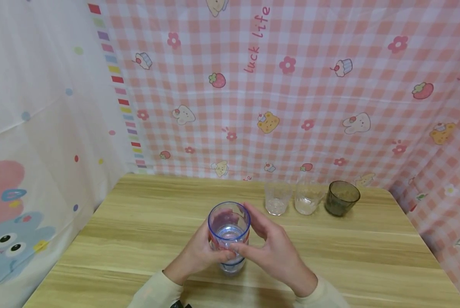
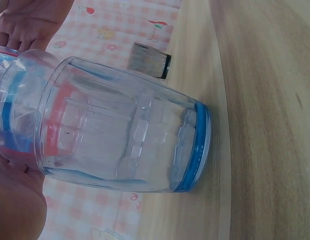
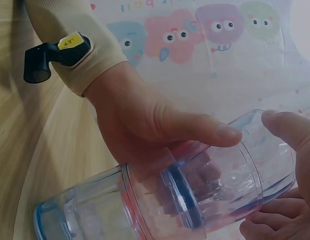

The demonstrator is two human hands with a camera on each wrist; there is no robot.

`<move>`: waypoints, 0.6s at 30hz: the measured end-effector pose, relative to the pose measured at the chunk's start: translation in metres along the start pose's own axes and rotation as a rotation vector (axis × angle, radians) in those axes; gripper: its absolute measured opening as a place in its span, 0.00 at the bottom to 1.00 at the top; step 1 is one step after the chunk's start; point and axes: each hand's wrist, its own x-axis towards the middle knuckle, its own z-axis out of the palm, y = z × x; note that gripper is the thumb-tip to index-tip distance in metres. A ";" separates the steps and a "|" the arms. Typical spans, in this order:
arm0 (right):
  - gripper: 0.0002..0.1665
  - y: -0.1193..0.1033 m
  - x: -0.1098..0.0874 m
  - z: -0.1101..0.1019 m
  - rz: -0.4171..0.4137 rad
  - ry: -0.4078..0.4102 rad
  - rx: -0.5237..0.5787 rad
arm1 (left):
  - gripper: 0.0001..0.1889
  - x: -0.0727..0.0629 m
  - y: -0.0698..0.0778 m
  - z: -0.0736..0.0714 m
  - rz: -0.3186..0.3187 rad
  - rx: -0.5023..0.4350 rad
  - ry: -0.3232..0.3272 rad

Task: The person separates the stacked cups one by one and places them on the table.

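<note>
A stack of clear cups, nested one in another, stands upright at the middle front of the table. Blue and red bands show through its walls. My left hand grips it from the left, thumb across the front. From the other side my right hand holds it, thumb on the near wall and fingers round the far side. The lowest cup, with a blue base, extends below both hands in the left wrist view. In the right wrist view, the left thumb lies along the upper part of the stack.
Toward the back right of the wooden table stand two clear glasses, a left one and a right one, beside a dark smoky cup. A pink checked cloth hangs behind, and a white one at left.
</note>
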 end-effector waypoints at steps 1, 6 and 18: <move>0.54 -0.001 0.000 0.001 0.009 0.000 0.005 | 0.48 0.000 -0.001 0.000 0.002 0.005 0.001; 0.56 -0.001 0.002 0.003 0.054 0.007 0.014 | 0.48 0.000 0.000 0.001 -0.015 0.006 0.007; 0.52 -0.001 0.004 0.002 0.046 0.006 0.030 | 0.48 -0.001 0.001 0.000 -0.013 0.019 0.009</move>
